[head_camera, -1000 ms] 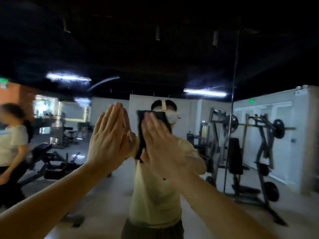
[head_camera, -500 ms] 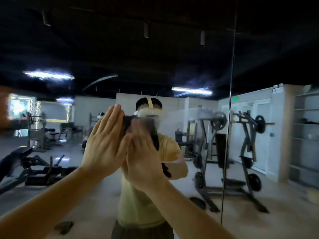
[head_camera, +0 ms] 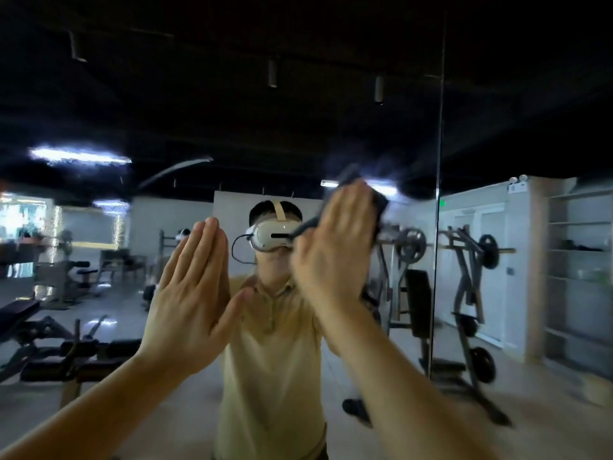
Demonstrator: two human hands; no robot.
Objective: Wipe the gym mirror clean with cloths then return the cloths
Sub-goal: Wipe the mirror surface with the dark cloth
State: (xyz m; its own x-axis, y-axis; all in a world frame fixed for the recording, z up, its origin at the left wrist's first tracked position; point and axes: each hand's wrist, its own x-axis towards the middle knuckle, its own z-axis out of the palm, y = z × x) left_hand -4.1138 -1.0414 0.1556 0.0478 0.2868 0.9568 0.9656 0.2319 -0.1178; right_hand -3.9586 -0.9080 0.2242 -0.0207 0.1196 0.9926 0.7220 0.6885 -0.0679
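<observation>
Wiping appears under way: right hand (head_camera: 335, 247), fingers (head_camera: 351, 207) flat, presses dark cloth (head_camera: 379, 202) against mirror (head_camera: 497, 127); left hand (head_camera: 189, 293) flat, empty. Cloth return outstanding.

Nothing here can be read: no words, numbers or brand names. A small green lit sign (head_camera: 442, 203) glows high on the white wall (head_camera: 474, 197) reflected in the mirror (head_camera: 199, 94), above the doors (head_camera: 494, 293). It is too small and blurred to make out. The white headset (head_camera: 275, 235) in the reflection bears no legible marking.
</observation>
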